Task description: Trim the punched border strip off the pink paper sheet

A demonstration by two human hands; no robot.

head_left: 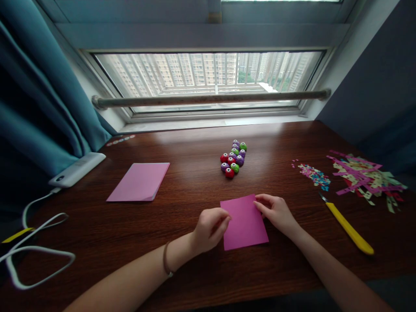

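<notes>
A square sheet of magenta paper point(245, 225) lies at a slight angle on the wooden desk in front of me. My right hand point(274, 212) pinches its upper right edge between thumb and fingers. Over the paper's left edge, my left hand point(211, 229) is curled with thumb and forefinger pressed together; whatever may be between those fingertips is hidden. Just beyond the paper stands a cluster of small round red, purple and green pieces point(231, 160) with white, eye-like tops. To the left rests a stack of pale pink paper point(139, 182).
A yellow-handled tool with a thin metal tip point(349, 227) lies at right, near small colored paper bits point(314, 175) and a heap of punched paper strips point(365, 175). A white power bank point(78, 170) with a looped white cable point(42, 249) occupies the left side. The window is behind.
</notes>
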